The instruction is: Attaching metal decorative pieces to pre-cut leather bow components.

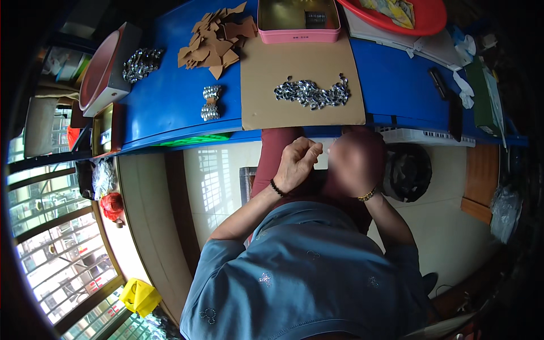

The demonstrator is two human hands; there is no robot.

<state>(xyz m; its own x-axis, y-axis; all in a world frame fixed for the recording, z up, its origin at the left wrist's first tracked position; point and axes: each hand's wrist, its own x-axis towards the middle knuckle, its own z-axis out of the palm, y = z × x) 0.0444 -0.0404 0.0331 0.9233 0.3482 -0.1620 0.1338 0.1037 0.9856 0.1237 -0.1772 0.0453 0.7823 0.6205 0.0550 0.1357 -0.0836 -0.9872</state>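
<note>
My left hand (pixel 298 162) is in front of the table edge, above my lap, its fingers curled in and thumb pressed to them. Whatever it may hold is too small to make out. Close to its right is my right hand (pixel 352 165), so blurred that its fingers cannot be read. Beyond both hands, a heap of shiny silver faceted bead strands (pixel 311 94) lies on a brown cardboard sheet (pixel 260 85). To its left, on the blue table (pixel 164 107), rests a small piece of brown card wound with silver strands (pixel 211 103).
Cut brown card pieces (pixel 212 42) are piled at the back, beside a pink-rimmed tin (pixel 299 37) with a dark cylinder inside. A red basin (pixel 422 28) holds a yellow cloth. More silver strands (pixel 141 64) lie far left. A black-lined bin (pixel 407 173) stands below right.
</note>
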